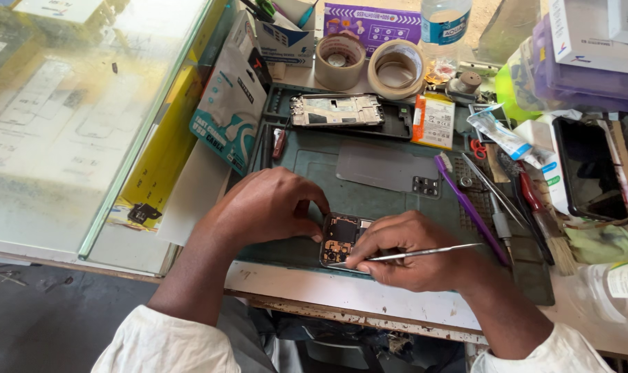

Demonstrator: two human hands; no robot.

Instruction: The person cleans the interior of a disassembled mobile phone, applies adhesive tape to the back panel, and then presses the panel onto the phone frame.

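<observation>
An opened phone body (340, 239) with bare circuit board lies on the dark green work mat (369, 200), near its front edge. My left hand (269, 206) rests on the phone's left side and steadies it with curled fingers. My right hand (414, 250) grips thin metal tweezers (424, 253) whose tips meet the phone's lower edge; the handle sticks out to the right. A grey phone back cover (383, 166) lies on the mat behind the hands. A phone frame (336, 110) sits at the mat's far edge.
Two tape rolls (369, 63) and a water bottle (444, 24) stand at the back. A purple brush (469, 204), screwdrivers (535, 207), a black phone (589, 169) and boxes crowd the right. A cable packet (231, 103) leans by the glass counter (72, 117) on the left.
</observation>
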